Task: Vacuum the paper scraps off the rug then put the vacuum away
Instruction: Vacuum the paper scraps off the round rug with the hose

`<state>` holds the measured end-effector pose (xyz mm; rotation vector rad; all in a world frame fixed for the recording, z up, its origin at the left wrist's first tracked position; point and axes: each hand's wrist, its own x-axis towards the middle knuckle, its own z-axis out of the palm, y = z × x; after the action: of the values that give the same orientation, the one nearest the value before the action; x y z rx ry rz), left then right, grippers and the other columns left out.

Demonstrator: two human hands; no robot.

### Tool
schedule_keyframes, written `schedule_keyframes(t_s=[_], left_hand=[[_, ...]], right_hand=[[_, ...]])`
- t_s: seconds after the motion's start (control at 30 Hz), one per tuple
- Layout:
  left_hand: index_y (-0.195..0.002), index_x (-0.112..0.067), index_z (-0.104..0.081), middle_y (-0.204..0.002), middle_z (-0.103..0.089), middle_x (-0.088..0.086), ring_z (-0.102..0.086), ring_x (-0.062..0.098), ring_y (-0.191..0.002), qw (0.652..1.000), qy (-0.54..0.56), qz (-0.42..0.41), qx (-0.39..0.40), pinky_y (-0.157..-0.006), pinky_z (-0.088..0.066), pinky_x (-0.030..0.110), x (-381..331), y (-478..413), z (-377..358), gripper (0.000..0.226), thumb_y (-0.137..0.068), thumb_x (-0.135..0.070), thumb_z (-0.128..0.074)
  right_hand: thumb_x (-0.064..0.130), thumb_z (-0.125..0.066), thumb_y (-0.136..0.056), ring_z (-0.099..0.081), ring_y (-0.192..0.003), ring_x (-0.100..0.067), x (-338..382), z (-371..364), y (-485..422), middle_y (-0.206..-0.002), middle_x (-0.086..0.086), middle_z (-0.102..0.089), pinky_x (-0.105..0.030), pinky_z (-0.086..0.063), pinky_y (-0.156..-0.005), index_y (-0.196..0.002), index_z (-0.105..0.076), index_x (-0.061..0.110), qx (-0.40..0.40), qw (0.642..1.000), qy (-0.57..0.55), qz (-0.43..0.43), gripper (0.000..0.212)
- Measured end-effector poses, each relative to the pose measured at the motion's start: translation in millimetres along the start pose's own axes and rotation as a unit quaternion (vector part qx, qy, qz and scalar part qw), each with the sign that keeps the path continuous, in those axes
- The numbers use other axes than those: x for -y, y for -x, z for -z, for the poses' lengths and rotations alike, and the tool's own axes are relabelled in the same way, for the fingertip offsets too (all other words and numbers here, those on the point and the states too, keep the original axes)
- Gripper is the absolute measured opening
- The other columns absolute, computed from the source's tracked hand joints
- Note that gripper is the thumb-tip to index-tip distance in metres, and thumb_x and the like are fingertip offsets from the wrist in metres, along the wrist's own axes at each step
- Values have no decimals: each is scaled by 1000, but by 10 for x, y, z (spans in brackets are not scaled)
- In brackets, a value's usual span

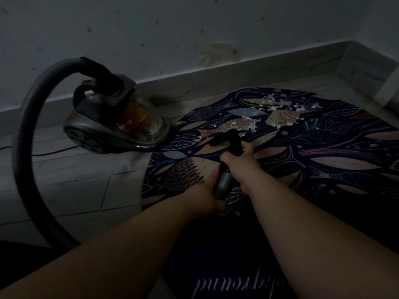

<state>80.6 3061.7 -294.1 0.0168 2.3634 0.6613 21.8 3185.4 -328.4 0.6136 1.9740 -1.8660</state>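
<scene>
Left hand (208,192) curled round ribbed hose (224,182), right hand (243,164) gripping nozzle (228,139); stretching to scraps (274,107) at 1 o'clock could yank the 10 o'clock canister (116,126) over.

rug (323,147): your ground colour is dark navy, with outlined fish and leaves in beige, pink and pale blue
paper scraps (280,103): white
vacuum (116,121): you see a dark grey shell and an amber-orange see-through bin
hose (23,130): grey, ribbed
nozzle (226,139): black
floor (75,180): pale grey planks with wood grain
wall (151,29): off-white, flecked with dark specks
</scene>
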Motion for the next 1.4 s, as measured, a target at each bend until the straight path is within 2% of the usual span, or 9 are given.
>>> schedule_keyframes(t_s=[0.27,0.43,0.53,0.63,0.8,1.0,1.2,1.3,1.4], left_hand=[[-146,-43,14,-146,-40,7,-49,22,-121,1000,1,18,-9,-87,-38,19,127,22,61,97,-86,-37,-62],[-146,-45,9,-146,-39,4,-48,16,-115,1000,10,-5,-14,-82,-34,14,117,4,98,95,-86,-32,-63],[-148,-42,8,-149,-35,4,-42,19,-128,1000,0,-13,-17,-85,-29,11,88,-61,91,94,-87,-33,-63],[-147,-42,10,-147,-39,7,-43,20,-128,1000,-10,-13,-8,-86,-29,12,80,-114,77,95,-87,-34,-63],[-147,-44,10,-149,-34,8,-41,22,-130,1000,1,-1,-4,-90,-30,15,131,-173,99,96,-86,-34,-64],[-146,-45,9,-144,-41,7,-51,23,-119,1000,17,7,-16,-88,-40,18,209,-216,165,96,-86,-32,-65],[-146,-45,10,-135,-49,8,-57,20,-107,998,53,22,-31,-82,-43,19,365,-185,265,95,-87,-30,-63],[-145,-46,10,-132,-52,9,-61,23,-103,997,63,33,-39,-83,-49,24,456,-182,318,96,-86,-28,-63],[-145,-47,11,-123,-58,9,-65,17,-80,995,84,38,-44,-62,-53,19,527,-204,350,97,-86,-25,-63]], right_hand=[[24,-63,-88,-56,-100,-29,11,-157,23,-124,-8,-48,-44,-52,-87,-147,-20,37,-1,1000,-15,-1,74],[24,-60,-92,-53,-92,-26,32,-145,30,-126,-8,-48,-37,-46,-75,-151,-20,33,-36,999,-26,15,72],[25,-59,-92,-55,-95,-28,38,-125,0,-134,-11,-49,-40,-51,-79,-152,-17,34,-75,997,-16,29,74],[26,-59,-91,-56,-102,-30,12,-118,-17,-138,-11,-48,-45,-53,-88,-153,-15,35,-89,996,-17,28,77],[27,-60,-91,-53,-99,-27,-2,-138,-68,-140,-9,-46,-44,-52,-89,-153,-15,36,-76,996,-17,32,77],[25,-59,-91,-55,-99,-26,36,-261,-162,-134,-6,-50,-41,-51,-85,-153,-19,36,-59,997,-23,36,74],[26,-61,-90,-54,-103,-23,83,-507,-256,-126,0,-49,-41,-51,-92,-152,-21,37,-25,999,-19,38,75],[28,-62,-88,-56,-102,-24,102,-643,-311,-133,-2,-52,-41,-52,-89,-152,-21,38,-1,999,-5,39,78],[30,-61,-89,-54,-101,-24,141,-720,-342,-137,-3,-49,-39,-50,-86,-153,-17,38,14,999,13,36,79]])
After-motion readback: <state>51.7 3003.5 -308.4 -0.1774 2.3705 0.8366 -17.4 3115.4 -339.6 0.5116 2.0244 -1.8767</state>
